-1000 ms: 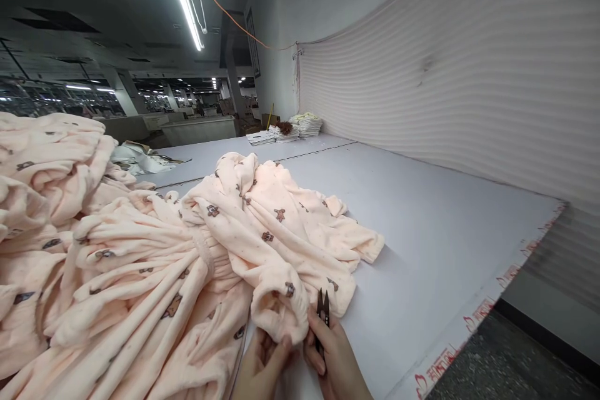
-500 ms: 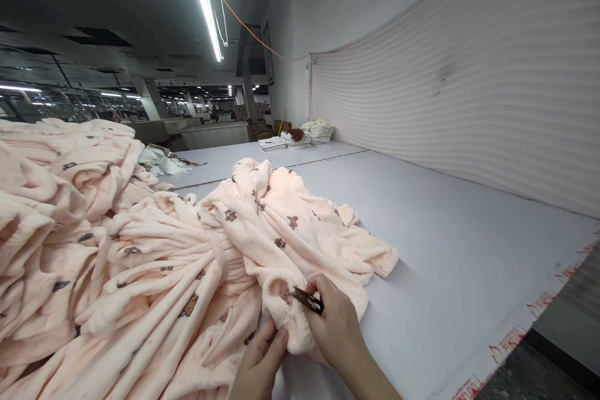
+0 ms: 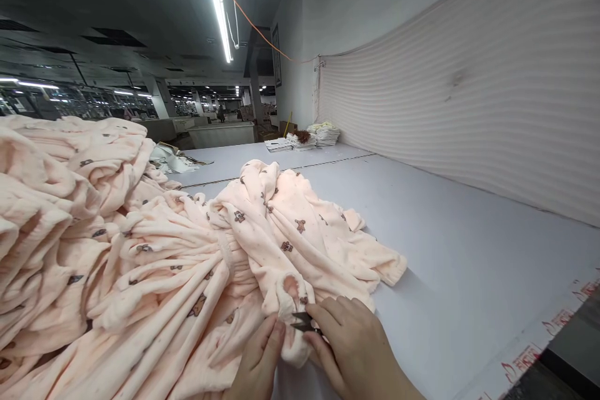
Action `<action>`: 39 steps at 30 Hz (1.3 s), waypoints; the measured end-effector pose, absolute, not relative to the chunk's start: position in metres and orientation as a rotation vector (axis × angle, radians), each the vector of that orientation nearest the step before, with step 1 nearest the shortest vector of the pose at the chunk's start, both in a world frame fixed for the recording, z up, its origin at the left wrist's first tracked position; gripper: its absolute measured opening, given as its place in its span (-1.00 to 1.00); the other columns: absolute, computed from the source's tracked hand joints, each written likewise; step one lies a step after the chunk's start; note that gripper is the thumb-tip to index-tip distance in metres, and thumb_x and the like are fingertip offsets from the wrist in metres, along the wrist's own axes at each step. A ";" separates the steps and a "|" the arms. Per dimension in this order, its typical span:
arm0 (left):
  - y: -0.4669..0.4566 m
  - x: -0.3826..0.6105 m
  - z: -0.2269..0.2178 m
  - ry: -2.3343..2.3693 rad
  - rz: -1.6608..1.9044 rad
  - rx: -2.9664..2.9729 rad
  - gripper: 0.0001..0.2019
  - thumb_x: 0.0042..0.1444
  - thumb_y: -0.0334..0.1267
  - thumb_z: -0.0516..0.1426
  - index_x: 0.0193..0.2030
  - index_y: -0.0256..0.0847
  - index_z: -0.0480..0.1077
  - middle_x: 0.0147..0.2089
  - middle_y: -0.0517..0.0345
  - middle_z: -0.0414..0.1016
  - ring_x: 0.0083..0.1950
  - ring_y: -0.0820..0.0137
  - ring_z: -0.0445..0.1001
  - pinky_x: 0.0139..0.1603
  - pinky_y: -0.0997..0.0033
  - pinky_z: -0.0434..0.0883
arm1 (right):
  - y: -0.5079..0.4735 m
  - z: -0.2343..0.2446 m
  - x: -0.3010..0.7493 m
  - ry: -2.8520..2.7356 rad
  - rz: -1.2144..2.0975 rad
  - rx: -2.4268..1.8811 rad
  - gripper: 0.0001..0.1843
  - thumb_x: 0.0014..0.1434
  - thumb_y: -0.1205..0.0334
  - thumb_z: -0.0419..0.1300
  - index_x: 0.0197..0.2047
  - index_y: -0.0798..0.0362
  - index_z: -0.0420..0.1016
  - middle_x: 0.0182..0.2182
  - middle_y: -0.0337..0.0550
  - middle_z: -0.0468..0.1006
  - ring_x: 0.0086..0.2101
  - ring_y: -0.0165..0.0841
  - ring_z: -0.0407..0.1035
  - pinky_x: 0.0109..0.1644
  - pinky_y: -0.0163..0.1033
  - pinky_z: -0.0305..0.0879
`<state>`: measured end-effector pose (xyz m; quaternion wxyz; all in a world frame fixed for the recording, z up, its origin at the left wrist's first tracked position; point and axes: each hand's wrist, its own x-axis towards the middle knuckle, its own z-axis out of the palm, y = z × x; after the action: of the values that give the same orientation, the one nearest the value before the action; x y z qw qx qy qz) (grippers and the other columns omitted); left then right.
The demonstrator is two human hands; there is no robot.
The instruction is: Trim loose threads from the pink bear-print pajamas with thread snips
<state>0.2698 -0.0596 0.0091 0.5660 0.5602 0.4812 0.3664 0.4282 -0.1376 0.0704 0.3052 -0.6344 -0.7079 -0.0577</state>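
at the bottom centre of the frame the right hand (image 3: 357, 345) grips a small pair of black thread snips (image 3: 304, 322), fingers curled close together over the handle, the blades pointing left at a bunched cuff of a peach fleece garment (image 3: 281, 244). the left hand (image 3: 259, 359) sits just beside it, thumb and fingers pinching the edge of that same cuff, touching the cloth right under the blade tips. i cannot tell whether the blades are parted or closed. the garment, printed with little brown bears, lies crumpled across the lower middle of the frame on a pale grey table (image 3: 450, 262), one sleeve end reaching out to the right. to the left, filling the lower left and middle left, a tall heap of the same peach fleece (image 3: 60, 200) leans against it. far back, in the upper middle, small stacks of folded white goods (image 3: 323, 133) rest near a ribbed white wall (image 3: 469, 94), and a long tube light (image 3: 216, 0) runs overhead.
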 end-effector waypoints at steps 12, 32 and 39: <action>-0.062 0.274 0.027 0.793 0.779 1.640 -0.66 0.13 0.05 0.04 -0.29 -0.16 0.48 -0.30 0.09 0.57 -0.19 0.23 0.46 -0.11 0.33 0.40 | -0.132 0.069 0.437 -1.531 0.178 -1.698 -0.82 0.21 0.18 0.10 -0.14 -0.04 0.47 -0.28 -0.18 0.58 -0.29 -0.28 0.44 -0.25 -0.26 0.27; -0.055 0.251 0.025 0.622 1.385 2.504 -0.79 0.03 -0.50 0.06 -0.24 -0.12 0.26 -0.10 0.02 0.35 0.05 0.16 0.34 0.04 0.16 0.29 | -0.160 0.035 0.419 -1.426 0.450 -1.551 -0.80 0.14 0.31 0.13 -0.17 -0.04 0.51 -0.32 -0.19 0.53 -0.31 -0.32 0.42 -0.24 -0.30 0.29; -0.040 0.231 0.036 0.407 1.381 2.430 -0.67 0.05 -0.57 0.04 -0.15 -0.05 0.38 0.03 0.04 0.32 0.13 0.21 0.37 0.08 0.22 0.38 | -0.171 -0.008 0.444 -0.793 0.588 -1.529 -0.75 0.18 0.06 0.15 -0.20 0.06 0.46 -0.32 -0.15 0.53 -0.25 -0.26 0.41 -0.12 -0.19 0.32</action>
<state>0.2310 -0.0402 0.0361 0.1577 0.8495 0.1424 0.4828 0.4437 -0.1709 -0.0079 0.6137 -0.6633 -0.3439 0.2552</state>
